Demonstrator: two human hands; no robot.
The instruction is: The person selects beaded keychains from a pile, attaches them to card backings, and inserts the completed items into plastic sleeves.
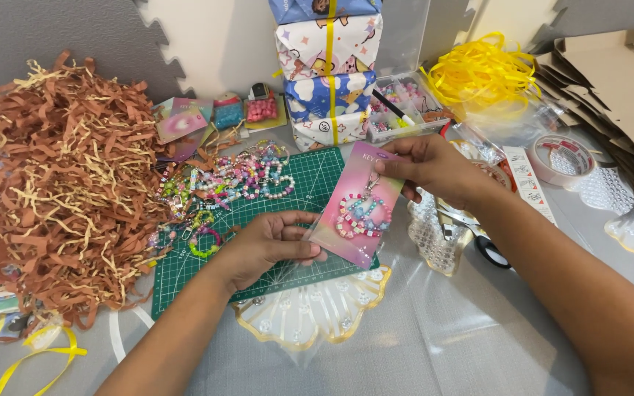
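Head view: pink card (357,209) with beaded keychain (361,215), frame centre, above green cutting mat (258,213). Left hand (266,246) fingers pinch its lower edge; right hand (434,169) fingers pinch the top. Risk: light pinch lets card slip, keychain swinging loose.

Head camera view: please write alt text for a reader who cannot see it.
Two hands, left and right, hold a pink card carrying a beaded keychain above a green cutting mat. Brown paper shreds lie left, wrapped boxes behind.
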